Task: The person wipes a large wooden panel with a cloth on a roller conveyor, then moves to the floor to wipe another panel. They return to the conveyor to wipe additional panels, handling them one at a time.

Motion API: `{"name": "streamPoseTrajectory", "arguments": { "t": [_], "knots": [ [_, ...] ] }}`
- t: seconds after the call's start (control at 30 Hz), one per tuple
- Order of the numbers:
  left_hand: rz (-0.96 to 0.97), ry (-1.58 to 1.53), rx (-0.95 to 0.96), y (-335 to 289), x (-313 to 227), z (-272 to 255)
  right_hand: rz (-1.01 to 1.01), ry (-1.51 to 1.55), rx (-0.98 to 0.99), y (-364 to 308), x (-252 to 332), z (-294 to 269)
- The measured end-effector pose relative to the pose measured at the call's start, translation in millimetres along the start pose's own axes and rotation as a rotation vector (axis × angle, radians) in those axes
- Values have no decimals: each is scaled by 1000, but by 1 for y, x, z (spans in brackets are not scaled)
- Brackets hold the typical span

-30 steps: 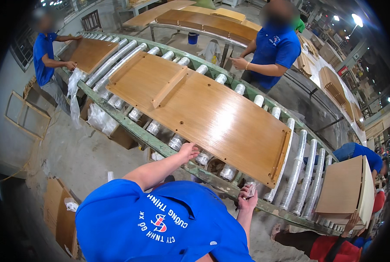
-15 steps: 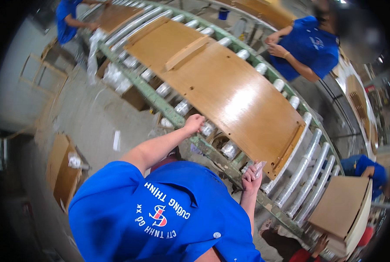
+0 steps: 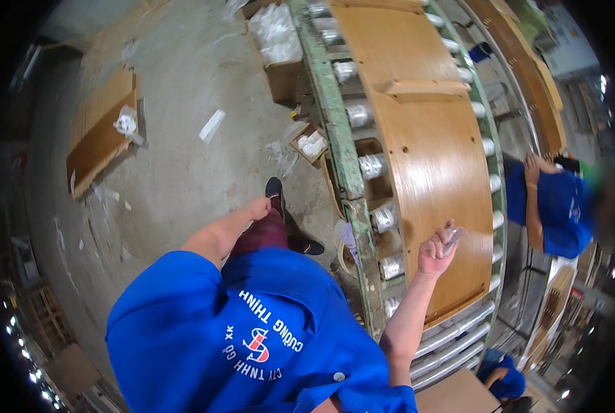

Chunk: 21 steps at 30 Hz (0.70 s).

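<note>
Small translucent packet (image 3: 453,238) in the right hand (image 3: 434,257), over a glossy brown wooden panel (image 3: 438,151) flat on wrapped rollers (image 3: 373,166)

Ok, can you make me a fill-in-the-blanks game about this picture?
1. The hand holding the small clear packet is the ____ one.
2. The wooden panel lies across a row of round ____.
3. The long rail along the panel's left side is coloured ____.
4. The shirt at the bottom of the picture is ____.

Missing words: right; rollers; green; blue.
</note>
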<state>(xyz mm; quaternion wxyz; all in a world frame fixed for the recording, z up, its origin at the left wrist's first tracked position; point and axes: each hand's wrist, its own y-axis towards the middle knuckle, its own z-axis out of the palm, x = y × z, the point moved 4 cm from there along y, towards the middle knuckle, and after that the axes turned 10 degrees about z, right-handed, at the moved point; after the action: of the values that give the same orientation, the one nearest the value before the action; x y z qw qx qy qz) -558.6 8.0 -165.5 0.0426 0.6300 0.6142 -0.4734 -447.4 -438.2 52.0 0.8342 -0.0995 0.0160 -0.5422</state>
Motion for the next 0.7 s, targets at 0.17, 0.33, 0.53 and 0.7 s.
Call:
{"name": "streamPoseTrajectory", "arguments": {
  "t": [0.17, 0.33, 0.53, 0.7],
  "knots": [
    [-226, 21, 54, -1, 73, -1, -69, -70, -40, 65, 31, -18],
    [-148, -134, 7, 46, 106, 8, -215, -86, -95, 107, 45, -52],
    [-199, -111, -10, 167, 164, 21, -309, -60, -45, 119, 40, -63],
    [-224, -218, -8, 300, 208, 39, -339, -76, -112, 131, 34, -64]
  ]
}}
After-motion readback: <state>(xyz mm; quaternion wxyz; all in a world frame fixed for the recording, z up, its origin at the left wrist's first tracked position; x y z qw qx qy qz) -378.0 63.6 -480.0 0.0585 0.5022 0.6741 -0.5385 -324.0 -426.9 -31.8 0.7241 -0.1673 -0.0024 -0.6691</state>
